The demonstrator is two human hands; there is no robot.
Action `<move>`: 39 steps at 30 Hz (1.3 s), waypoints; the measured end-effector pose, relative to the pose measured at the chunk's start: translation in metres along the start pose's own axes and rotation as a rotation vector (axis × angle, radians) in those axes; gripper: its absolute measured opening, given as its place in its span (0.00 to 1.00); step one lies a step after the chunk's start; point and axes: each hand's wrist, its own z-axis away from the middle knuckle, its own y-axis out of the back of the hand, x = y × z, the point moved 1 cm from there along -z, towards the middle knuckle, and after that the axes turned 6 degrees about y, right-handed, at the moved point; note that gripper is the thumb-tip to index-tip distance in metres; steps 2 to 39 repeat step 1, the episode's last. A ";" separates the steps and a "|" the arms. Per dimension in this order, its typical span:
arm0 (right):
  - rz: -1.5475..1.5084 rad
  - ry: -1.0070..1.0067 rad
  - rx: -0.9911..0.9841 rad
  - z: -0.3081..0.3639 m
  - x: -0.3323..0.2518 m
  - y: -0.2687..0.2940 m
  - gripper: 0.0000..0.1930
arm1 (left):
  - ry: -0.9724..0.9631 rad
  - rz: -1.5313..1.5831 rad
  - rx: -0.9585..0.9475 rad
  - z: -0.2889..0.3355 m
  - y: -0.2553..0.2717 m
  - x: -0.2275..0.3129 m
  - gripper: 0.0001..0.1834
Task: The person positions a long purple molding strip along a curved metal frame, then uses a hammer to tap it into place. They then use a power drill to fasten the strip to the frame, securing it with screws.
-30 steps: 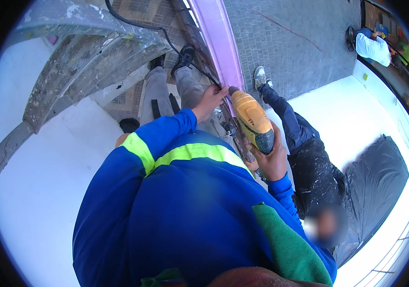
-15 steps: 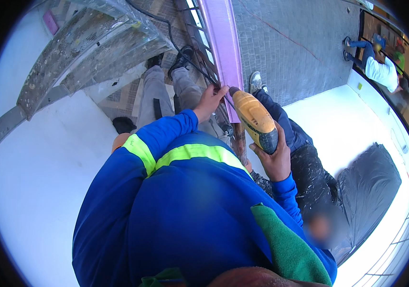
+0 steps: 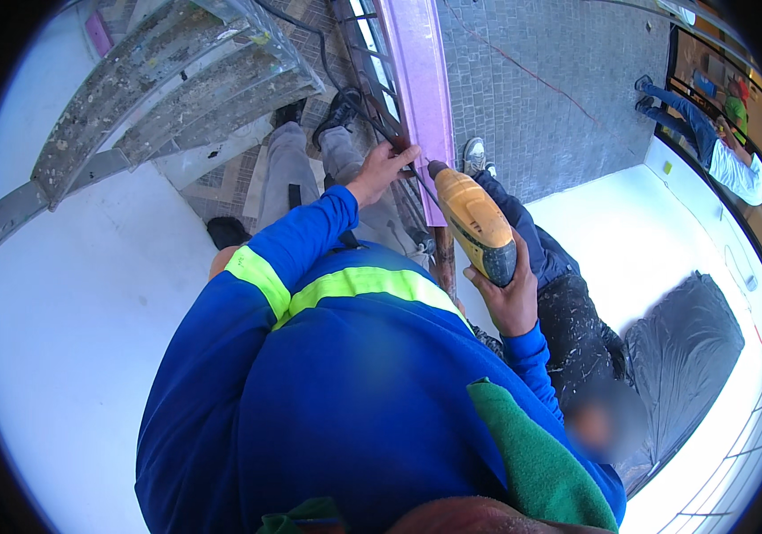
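A yellow and black power drill [image 3: 477, 222] is in my right hand [image 3: 513, 298], whose fingers wrap round its rear end. The drill's nose points up and left, over a lilac-coated metal beam [image 3: 423, 116]. Across from that nose, my left hand [image 3: 379, 175] reaches to the beam's left edge with thumb and fingertips pinched together. Whatever those fingers hold is too small to make out. A small gap shows between the fingertips and the drill's nose. A black cable [image 3: 321, 62] runs down from the top toward my left hand.
Paint-spattered curved steps [image 3: 145, 76] rise at the upper left. Grey-trousered legs [image 3: 287, 173] stand below, left of the beam. To the right is a person in dark, paint-marked trousers [image 3: 572, 320], beside black plastic sheeting [image 3: 688, 347]. Another person in a white shirt [image 3: 737, 173] is farther off.
My left hand has drawn back slightly up and left, so its fingertips sit farther from the drill's nose. The distant white-shirted person has shifted down and right.
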 end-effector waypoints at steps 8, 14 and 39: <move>-0.001 -0.002 0.001 0.001 0.001 0.000 0.43 | 0.005 -0.024 0.007 0.000 0.000 -0.001 0.28; -0.001 -0.002 0.001 0.001 0.001 0.000 0.43 | 0.005 -0.024 0.007 0.000 0.000 -0.001 0.28; -0.001 -0.002 0.001 0.001 0.001 0.000 0.43 | 0.005 -0.024 0.007 0.000 0.000 -0.001 0.28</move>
